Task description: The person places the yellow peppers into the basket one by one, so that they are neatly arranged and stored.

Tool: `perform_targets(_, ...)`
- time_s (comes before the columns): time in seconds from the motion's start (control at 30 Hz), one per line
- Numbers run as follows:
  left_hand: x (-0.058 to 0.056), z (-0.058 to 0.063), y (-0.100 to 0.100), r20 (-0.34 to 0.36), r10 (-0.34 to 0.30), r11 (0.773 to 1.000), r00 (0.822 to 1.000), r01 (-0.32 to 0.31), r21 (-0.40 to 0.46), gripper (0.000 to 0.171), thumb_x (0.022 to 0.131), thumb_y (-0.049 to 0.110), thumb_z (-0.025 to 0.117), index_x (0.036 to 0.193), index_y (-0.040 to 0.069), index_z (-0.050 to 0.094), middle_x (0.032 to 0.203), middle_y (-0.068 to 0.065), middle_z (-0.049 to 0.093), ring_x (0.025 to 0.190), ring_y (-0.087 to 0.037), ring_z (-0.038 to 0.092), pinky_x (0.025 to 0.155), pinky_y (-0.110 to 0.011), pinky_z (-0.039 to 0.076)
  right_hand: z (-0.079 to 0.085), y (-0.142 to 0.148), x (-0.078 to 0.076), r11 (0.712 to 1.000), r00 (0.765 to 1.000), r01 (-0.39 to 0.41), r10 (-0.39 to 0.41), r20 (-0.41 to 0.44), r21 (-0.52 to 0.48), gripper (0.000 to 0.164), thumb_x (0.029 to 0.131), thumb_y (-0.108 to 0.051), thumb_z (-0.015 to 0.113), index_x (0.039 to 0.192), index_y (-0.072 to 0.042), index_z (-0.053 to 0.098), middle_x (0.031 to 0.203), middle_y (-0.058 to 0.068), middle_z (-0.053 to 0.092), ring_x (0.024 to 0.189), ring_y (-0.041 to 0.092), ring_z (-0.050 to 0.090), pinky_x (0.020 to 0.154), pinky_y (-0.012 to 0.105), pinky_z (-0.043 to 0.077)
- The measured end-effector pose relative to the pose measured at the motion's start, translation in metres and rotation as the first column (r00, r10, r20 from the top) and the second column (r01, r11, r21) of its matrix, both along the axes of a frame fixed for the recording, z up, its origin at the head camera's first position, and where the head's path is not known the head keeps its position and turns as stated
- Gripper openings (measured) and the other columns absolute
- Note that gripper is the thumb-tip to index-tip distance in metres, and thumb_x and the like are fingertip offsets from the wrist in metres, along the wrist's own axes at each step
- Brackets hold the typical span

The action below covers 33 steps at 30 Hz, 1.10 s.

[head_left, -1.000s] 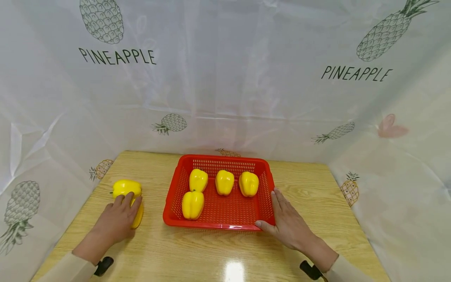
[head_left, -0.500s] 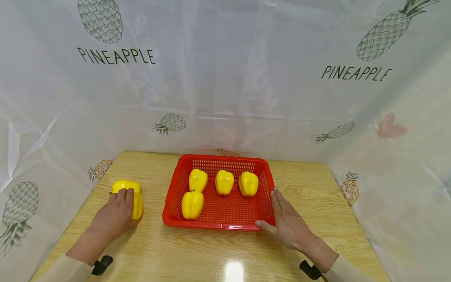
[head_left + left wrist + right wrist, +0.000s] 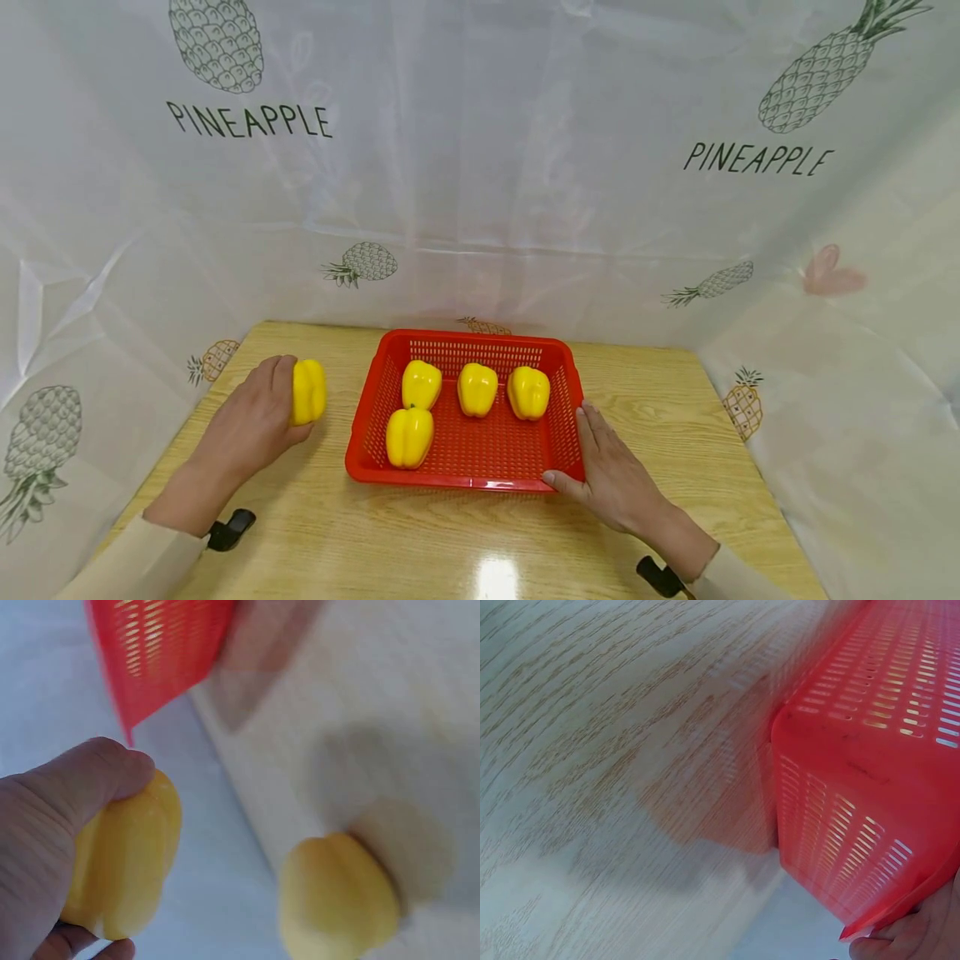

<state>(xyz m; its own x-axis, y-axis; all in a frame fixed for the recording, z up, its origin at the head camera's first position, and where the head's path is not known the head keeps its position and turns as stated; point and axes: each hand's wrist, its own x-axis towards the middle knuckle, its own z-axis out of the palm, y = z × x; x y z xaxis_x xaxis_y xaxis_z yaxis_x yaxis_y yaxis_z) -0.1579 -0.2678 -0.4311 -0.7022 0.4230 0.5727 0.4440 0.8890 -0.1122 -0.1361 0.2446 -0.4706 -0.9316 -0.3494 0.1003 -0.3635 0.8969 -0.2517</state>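
My left hand (image 3: 251,417) grips a yellow bell pepper (image 3: 308,392), raised over the left part of the table. In the left wrist view the thumb lies along one side of this pepper (image 3: 124,862), with fingertips showing beneath. A second yellow bell pepper (image 3: 337,900) sits on the table there; the left hand hides it in the head view. My right hand (image 3: 618,475) rests at the front right corner of a red plastic basket (image 3: 465,482), its fingers straight along the right side and its thumb on the front rim.
Inside the basket lie several yellow bell peppers: one at the front left (image 3: 410,437), the others along the back, such as the middle pepper (image 3: 477,389). The wooden table (image 3: 405,542) meets a pineapple-print sheet (image 3: 480,200) at the back and sides.
The left hand has closed round one of the two peppers at the left, lifted it and shifted slightly right and away. The right hand and basket have stayed put.
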Motion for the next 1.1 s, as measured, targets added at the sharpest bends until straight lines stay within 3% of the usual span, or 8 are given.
perform_targets(0.3,-0.018,0.026,0.034,-0.008,-0.034,0.999,0.999,0.034,-0.007,0.092,0.064,0.02,0.094,0.129,-0.021,0.042,0.11,-0.035,0.054,0.096,-0.048,0.054,0.088,-0.057,0.055,-0.001,0.0,0.001,1.0,1.0,0.006,-0.006,0.008,-0.001,0.111,0.097,-0.074,0.054,0.164,0.009,0.022,0.173,0.028,0.018,0.159,0.047,0.025,0.122,0.064,0.035)
perform_targets(0.53,-0.026,0.039,0.075,0.147,0.0,1.0,0.989,0.003,-0.019,0.101,0.073,0.026,0.096,0.142,-0.017,0.036,0.129,-0.033,0.052,0.116,-0.048,0.052,0.104,-0.054,0.054,0.0,0.0,0.001,1.0,1.0,0.005,-0.005,0.01,-0.007,0.11,0.098,-0.073,0.054,0.163,0.01,0.023,0.173,0.028,0.019,0.159,0.047,0.025,0.123,0.064,0.034)
perform_targets(0.77,-0.03,0.041,0.114,0.252,-0.032,0.999,0.967,0.042,-0.033,0.109,0.074,0.032,0.098,0.149,-0.013,0.034,0.14,-0.032,0.05,0.126,-0.045,0.051,0.111,-0.051,0.051,0.001,0.0,0.001,1.0,1.0,0.006,-0.006,0.008,-0.007,0.109,0.098,-0.072,0.056,0.163,0.011,0.024,0.172,0.028,0.019,0.159,0.047,0.025,0.124,0.064,0.033)
perform_targets(1.1,-0.028,0.037,0.167,0.305,-0.059,0.981,0.95,0.111,-0.157,0.102,0.076,0.041,0.094,0.148,-0.01,0.042,0.136,-0.025,0.055,0.117,-0.037,0.056,0.108,-0.043,0.053,0.002,0.0,0.001,1.0,1.0,0.01,-0.01,0.022,-0.01,0.112,0.097,-0.075,0.054,0.163,0.009,0.022,0.173,0.027,0.018,0.159,0.047,0.025,0.124,0.064,0.033)
